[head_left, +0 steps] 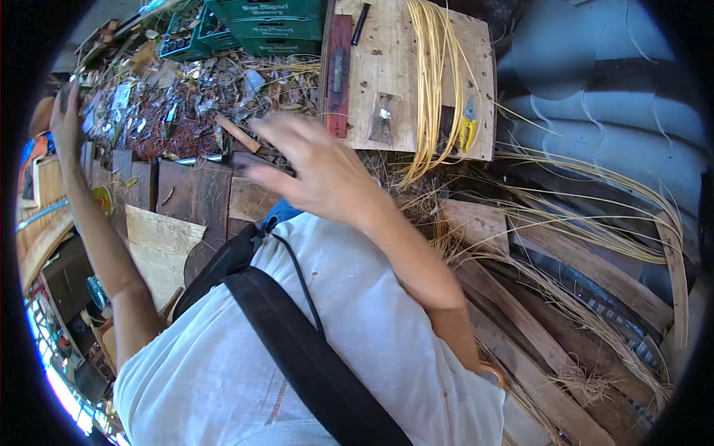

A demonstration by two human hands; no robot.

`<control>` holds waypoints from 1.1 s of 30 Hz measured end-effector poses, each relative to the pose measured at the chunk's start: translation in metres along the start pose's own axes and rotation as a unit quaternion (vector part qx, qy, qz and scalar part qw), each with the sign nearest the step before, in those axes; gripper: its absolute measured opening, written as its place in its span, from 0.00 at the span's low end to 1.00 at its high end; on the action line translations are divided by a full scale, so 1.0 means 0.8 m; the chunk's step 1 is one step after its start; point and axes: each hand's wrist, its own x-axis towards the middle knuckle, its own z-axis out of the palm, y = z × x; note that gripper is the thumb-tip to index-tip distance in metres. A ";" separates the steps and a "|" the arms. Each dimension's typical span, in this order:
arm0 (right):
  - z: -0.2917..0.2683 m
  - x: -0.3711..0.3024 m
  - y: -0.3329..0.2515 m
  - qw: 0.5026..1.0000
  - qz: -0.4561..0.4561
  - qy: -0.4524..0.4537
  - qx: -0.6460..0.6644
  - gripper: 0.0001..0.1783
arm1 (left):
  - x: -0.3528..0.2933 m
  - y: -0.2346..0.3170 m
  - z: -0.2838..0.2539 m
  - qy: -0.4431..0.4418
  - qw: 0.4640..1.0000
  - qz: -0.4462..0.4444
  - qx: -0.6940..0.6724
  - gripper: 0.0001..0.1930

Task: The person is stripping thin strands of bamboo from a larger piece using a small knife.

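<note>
My left arm reaches out to the far left, and my left hand (67, 123) is raised there with its fingers stretched apart; I see nothing in it. In front of my chest hangs my right hand (316, 167), slightly blurred, its fingers spread and holding nothing. Beyond the right hand lies a wooden board (375, 70). Across it runs a bundle of pale yellow cane strips (431, 82). Pliers with yellow handles (468, 128) lie right of the strips. A small clear bag (381, 123), a reddish wood strip (340, 82) and a black stick-like tool (361, 24) lie to their left.
Green plastic crates (271, 30) stand at the back, behind a ground littered with leaves and scraps (178, 104). Long cane strands (595, 215) and wooden planks (595, 267) fill the right side, below grey-blue corrugated sheets (617, 123). A pale plywood piece (160, 241) lies at left.
</note>
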 end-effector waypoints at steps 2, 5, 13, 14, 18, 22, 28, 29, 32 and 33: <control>0.006 -0.058 0.074 0.939 0.286 -0.174 0.084 0.18 | -0.057 -0.136 0.016 -0.209 0.943 -0.259 0.023 0.19; 0.029 -0.212 0.245 0.871 0.479 -0.014 -0.109 0.14 | -0.121 -0.151 0.097 -0.390 0.863 -0.235 0.218 0.26; 0.014 -0.230 0.357 0.868 0.409 0.248 -0.133 0.17 | -0.054 0.526 0.213 -0.510 0.740 -0.117 -0.423 0.17; 0.013 -0.220 0.355 0.860 0.420 0.215 -0.193 0.18 | -0.065 0.570 0.251 -0.507 0.701 -0.126 -0.486 0.17; 0.017 -0.211 0.299 0.870 0.366 0.329 -0.031 0.15 | -0.027 0.702 0.306 -0.537 0.718 -0.203 -0.394 0.19; 0.018 -0.215 0.284 0.837 0.363 0.386 0.135 0.10 | -0.035 0.733 0.321 -0.451 0.659 -0.275 -0.536 0.18; 0.002 -0.202 0.280 0.753 0.280 0.473 0.362 0.10 | -0.041 0.734 0.304 -0.428 0.475 -0.343 -0.689 0.11; -0.001 -0.198 0.278 0.744 0.263 0.476 0.389 0.10 | -0.040 0.735 0.298 -0.438 0.479 -0.351 -0.675 0.10; -0.006 -0.193 0.272 0.753 0.269 0.455 0.392 0.08 | -0.044 0.740 0.295 -0.395 0.476 -0.351 -0.703 0.10; -0.006 -0.192 0.271 0.759 0.279 0.441 0.390 0.08 | -0.043 0.739 0.295 -0.392 0.476 -0.354 -0.703 0.10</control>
